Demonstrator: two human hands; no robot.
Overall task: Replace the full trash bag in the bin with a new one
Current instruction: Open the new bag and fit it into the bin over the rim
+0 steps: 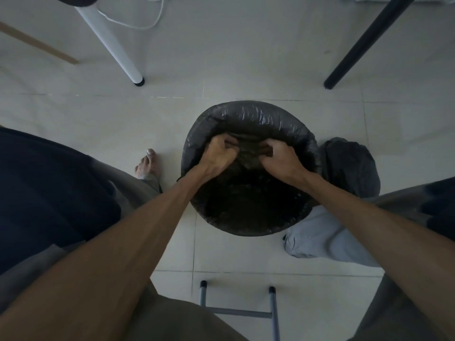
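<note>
A round bin (248,227) stands on the tiled floor in front of me, lined with a black trash bag (248,114) whose top is folded over the rim. Both hands are inside the bin's mouth near its far side. My left hand (219,153) is curled into a fist that grips a fold of the bag's plastic. My right hand (280,156) pinches the same bunched plastic a little to the right. A tied, full dark trash bag (349,166) sits on the floor, touching the bin's right side.
A white table leg (110,43) and a black leg (366,43) stand beyond the bin, with a white cable (157,18) on the floor behind. A stool's metal legs (238,311) are near me. A pale cloth bundle (325,237) lies right of the bin. My bare foot (147,163) is left.
</note>
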